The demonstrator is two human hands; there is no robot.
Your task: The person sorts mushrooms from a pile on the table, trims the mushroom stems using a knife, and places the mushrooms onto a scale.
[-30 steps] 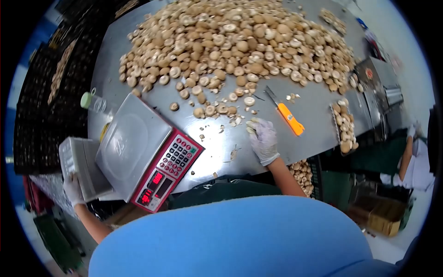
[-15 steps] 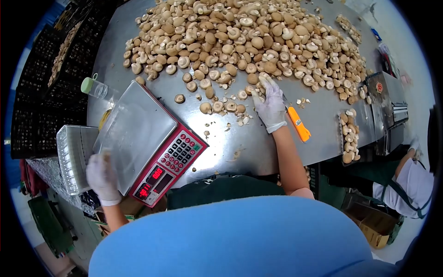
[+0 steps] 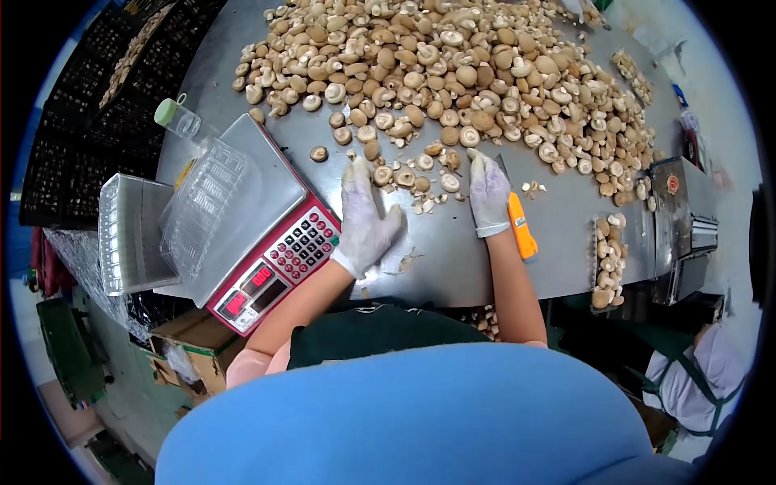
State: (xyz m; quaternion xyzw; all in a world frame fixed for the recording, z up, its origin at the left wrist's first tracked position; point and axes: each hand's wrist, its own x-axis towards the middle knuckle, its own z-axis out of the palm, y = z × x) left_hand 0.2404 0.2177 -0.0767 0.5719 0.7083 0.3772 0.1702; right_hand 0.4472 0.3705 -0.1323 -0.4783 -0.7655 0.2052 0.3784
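Both of my hands wear thin whitish gloves. My left hand [image 3: 365, 218] is over the metal table, right of the scale, its thumb apart from its fingers and nothing seen in it. My right hand [image 3: 489, 194] lies beside the orange knife [image 3: 522, 227], fingers extended, with no object visible in it. Between and beyond my fingertips are loose mushrooms [image 3: 406, 178] and cut stem bits. A clear plastic tray [image 3: 204, 212] rests on the plate of the red scale [image 3: 279, 271], whose display is lit.
A big mushroom heap [image 3: 453, 69] covers the table's far side. Stacked clear trays [image 3: 133, 234] and a green-capped bottle [image 3: 182, 120] stand left. A filled tray [image 3: 608, 260] and a metal machine [image 3: 681, 202] are right. Black crates [image 3: 73, 137] stand far left; another person [image 3: 702, 376] is at right.
My left hand has moved right from the scale's left side to the mushrooms. A clear tray now lies on the scale. My right hand has shifted slightly, and the whole view has shifted.
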